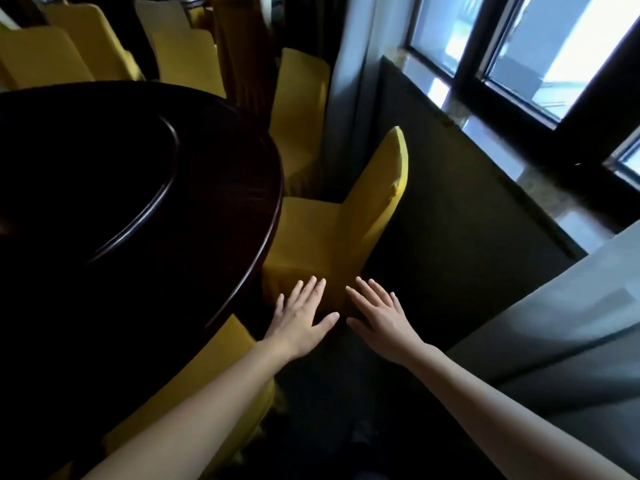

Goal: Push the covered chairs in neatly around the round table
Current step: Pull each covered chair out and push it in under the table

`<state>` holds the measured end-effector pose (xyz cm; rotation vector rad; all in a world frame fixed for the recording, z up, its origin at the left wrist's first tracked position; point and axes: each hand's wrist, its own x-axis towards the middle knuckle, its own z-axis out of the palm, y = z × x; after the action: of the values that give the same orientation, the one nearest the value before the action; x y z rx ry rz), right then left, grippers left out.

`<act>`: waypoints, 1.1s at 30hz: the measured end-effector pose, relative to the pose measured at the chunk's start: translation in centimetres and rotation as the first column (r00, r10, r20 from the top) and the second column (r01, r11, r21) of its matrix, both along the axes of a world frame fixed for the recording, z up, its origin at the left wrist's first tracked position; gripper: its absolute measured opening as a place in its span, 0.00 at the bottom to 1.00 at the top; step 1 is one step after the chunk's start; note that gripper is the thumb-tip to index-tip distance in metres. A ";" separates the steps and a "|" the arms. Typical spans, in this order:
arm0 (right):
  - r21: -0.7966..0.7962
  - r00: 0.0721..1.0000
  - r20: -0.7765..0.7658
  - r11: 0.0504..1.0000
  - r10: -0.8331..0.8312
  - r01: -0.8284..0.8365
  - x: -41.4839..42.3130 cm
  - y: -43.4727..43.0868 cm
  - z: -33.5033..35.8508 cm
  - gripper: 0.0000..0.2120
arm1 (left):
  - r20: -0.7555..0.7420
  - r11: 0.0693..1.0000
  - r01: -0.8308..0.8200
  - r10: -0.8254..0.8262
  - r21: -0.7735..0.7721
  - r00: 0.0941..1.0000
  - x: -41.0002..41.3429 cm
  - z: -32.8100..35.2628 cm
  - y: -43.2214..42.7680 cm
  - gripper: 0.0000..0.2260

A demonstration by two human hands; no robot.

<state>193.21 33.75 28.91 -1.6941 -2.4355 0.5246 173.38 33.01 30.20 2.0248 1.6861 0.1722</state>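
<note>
A dark round table fills the left of the view. A yellow-covered chair stands at its right edge, seat partly under the rim, back toward the window wall. My left hand and my right hand reach out side by side with straight, spread fingers at the near side of that chair's seat. I cannot tell whether they touch the cover. A second covered chair sits close under my left forearm, tucked against the table. A third stands further along the table's edge.
More yellow-covered chairs crowd the far left behind the table. A dark wall panel and stone window sill run along the right, with a grey curtain at the near right. A narrow strip of dark floor lies between chairs and wall.
</note>
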 end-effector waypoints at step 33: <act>-0.025 0.990 0.132 0.998 -0.054 0.058 19.3 38.7 1.6 0.30 | 0.007 0.984 0.064 -0.064 -0.166 0.998 16.4 -3.3 37.4 0.34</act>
<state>212.48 72.49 30.53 -1.8584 -2.4713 0.4570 189.77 70.36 26.87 1.9510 1.5762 0.0112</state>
